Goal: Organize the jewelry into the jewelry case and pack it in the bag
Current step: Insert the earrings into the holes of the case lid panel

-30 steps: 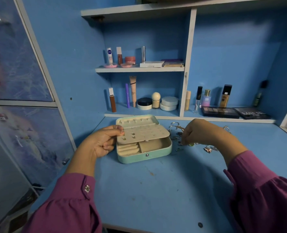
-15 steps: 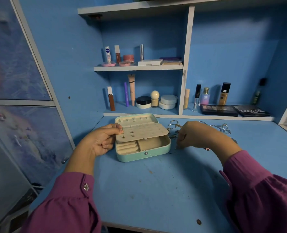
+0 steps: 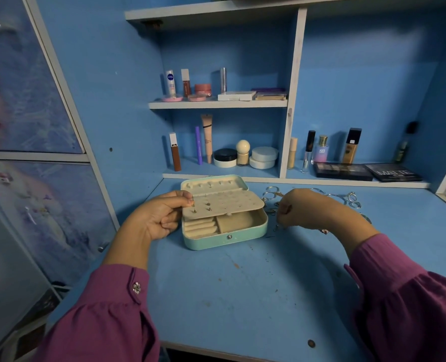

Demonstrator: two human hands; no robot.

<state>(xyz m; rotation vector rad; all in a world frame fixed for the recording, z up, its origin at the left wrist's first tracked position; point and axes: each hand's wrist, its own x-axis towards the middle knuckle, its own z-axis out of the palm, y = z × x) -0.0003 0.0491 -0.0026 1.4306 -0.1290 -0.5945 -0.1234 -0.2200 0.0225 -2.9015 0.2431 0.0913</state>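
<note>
Head view, only view available; blue desk (image 3: 242,296) fills the lower half of the frame, with shelves of cosmetics (image 3: 216,155) across the upper centre.

Jewelry case (image 3: 223,220) sits mid-frame, a mint shell lying open; its cream earring panel (image 3: 224,203) is raised over the lower tray, with four small studs (image 3: 202,207) seated in holes at its left end; most holes are vacant.

Left hand (image 3: 159,218), left of centre, pinches the panel's left edge between thumb and forefinger, other fingers curled beneath; it serves as a steadying grip.

Right hand (image 3: 308,207), right of centre, is curled over the loose jewelry (image 3: 274,202) just right of the case; fingertips point down and away from the camera; cannot tell whether a piece is pinched or the hand merely closed. More rings and chains (image 3: 347,198) lie further right, near the back of the desk.

No bag visible in frame.

Judgement: step in hand is picking the next earring for the panel; task early, most jewelry still outside the case.

To do it well: isolate one small piece from the tangle rather than dragging several; hold the panel level and firm so seated studs do not shake loose; present the post square to a vacant hole next to the filled ones; press lightly; small pieces could roll off the desk's edge.
</note>
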